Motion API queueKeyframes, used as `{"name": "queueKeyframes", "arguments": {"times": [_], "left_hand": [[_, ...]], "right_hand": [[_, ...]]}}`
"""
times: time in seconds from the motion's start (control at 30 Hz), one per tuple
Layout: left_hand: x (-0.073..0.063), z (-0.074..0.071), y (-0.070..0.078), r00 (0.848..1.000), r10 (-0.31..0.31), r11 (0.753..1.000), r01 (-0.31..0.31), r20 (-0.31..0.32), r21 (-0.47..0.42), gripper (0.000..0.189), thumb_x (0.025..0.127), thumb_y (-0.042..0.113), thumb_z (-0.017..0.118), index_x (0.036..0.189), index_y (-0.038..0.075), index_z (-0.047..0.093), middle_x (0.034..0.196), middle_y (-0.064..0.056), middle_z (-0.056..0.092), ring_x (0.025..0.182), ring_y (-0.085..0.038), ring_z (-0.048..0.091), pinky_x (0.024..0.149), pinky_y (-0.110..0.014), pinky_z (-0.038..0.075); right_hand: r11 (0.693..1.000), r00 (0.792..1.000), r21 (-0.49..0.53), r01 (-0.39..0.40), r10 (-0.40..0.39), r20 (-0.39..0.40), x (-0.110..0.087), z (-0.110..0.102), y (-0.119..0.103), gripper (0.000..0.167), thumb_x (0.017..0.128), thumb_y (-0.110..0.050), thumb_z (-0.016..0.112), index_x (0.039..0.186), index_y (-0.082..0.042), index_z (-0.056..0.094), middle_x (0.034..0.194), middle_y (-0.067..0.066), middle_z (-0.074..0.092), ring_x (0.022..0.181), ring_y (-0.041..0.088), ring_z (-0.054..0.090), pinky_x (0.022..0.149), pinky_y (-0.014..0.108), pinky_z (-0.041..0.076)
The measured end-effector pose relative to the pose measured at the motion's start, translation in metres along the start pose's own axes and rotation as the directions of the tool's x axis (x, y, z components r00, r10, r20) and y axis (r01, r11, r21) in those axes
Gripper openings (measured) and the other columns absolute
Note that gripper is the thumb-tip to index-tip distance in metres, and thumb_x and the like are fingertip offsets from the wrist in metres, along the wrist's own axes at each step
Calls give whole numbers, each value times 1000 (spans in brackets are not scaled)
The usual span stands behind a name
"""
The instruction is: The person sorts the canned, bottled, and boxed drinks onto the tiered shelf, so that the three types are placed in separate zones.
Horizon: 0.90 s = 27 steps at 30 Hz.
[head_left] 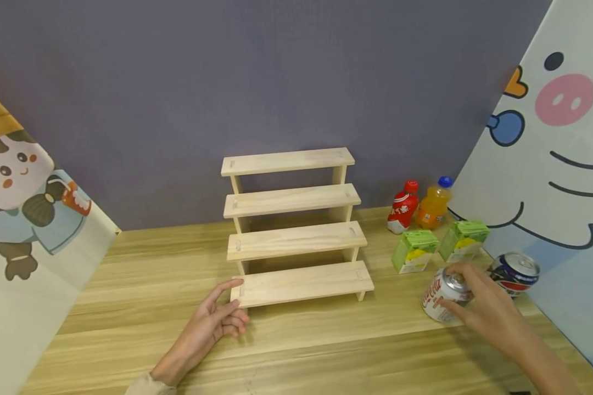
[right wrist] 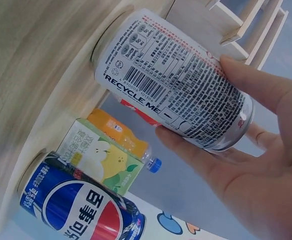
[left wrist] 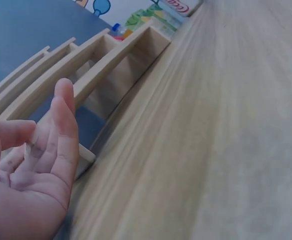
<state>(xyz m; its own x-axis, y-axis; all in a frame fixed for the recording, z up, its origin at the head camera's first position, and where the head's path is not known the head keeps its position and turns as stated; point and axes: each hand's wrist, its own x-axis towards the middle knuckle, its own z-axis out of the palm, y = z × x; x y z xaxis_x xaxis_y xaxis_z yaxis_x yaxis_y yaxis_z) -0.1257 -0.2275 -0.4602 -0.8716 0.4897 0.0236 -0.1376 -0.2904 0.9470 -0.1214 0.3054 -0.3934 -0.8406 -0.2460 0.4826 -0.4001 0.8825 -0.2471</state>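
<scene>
My right hand (head_left: 489, 307) grips a white soda can (head_left: 440, 299) with red lettering near its silver top, thumb on one side and fingers on the other. In the right wrist view the can (right wrist: 171, 80) shows its barcode side, its base close to the tabletop. On the left, my left hand (head_left: 212, 318) pinches the left end of the lowest board of a four-tier wooden step shelf (head_left: 301, 285). Its thumb and a finger lie at the board's corner, the other fingers loosely curled below.
Right of the shelf stand a red bottle (head_left: 402, 208), an orange soda bottle (head_left: 434, 206), and two green juice cartons (head_left: 415, 252). Behind my right hand is a dark blue Pepsi can (head_left: 514, 271). A grey back wall (head_left: 286, 82) and patterned side panels enclose the wooden tabletop (head_left: 143, 285).
</scene>
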Motion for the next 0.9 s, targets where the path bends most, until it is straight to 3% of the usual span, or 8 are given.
{"name": "queueKeyframes", "arguments": {"times": [0.07, 0.37, 0.6, 0.77, 0.9], "left_hand": [[0, -1, -2, 1000, 9, 1000, -9, 0, -17, 53, 109, 9, 38, 156, 9, 15, 98, -12, 72, 83, -18, 71, 72, -25, 60], [4, -8, -8, 996, 65, 996, -61, 56, -61, 51, 109, 6, 32, 158, 9, 16, 104, -17, 72, 88, -24, 73, 79, -34, 62], [4, -6, -6, 998, 40, 998, -38, 45, -49, 48, 110, 9, 31, 156, 5, 19, 104, -13, 73, 89, -21, 72, 80, -31, 61], [3, -6, -7, 997, 42, 997, -38, 59, -62, 47, 110, 8, 31, 155, 5, 21, 105, -14, 72, 90, -21, 72, 81, -31, 61], [2, -5, -8, 997, 43, 997, -37, 70, -74, 46, 110, 8, 32, 155, 6, 22, 106, -14, 72, 91, -21, 71, 82, -32, 60]], "right_hand": [[1000, 1000, 1, 12, -12, 0, 1, -1, -2, 66, 59, -12, 96, 112, -8, 57, 104, 14, 64, 82, 28, 63, 57, 32, 55], [995, 994, 17, 102, -101, -27, 19, -13, -20, 65, 62, -13, 94, 117, -10, 60, 108, 9, 69, 88, 27, 67, 62, 34, 57], [983, 983, 42, 180, -179, -37, 57, -28, -45, 60, 64, -11, 93, 115, -9, 62, 109, 9, 70, 81, 23, 69, 60, 32, 58], [977, 979, 72, 203, -203, -9, 87, -37, -69, 54, 71, -12, 91, 117, -10, 62, 117, 4, 65, 89, 17, 66, 66, 34, 60], [950, 959, 133, 281, -281, -23, 114, -39, -86, 54, 72, -9, 90, 118, -7, 61, 118, 7, 64, 91, 18, 65, 67, 35, 61]]}}
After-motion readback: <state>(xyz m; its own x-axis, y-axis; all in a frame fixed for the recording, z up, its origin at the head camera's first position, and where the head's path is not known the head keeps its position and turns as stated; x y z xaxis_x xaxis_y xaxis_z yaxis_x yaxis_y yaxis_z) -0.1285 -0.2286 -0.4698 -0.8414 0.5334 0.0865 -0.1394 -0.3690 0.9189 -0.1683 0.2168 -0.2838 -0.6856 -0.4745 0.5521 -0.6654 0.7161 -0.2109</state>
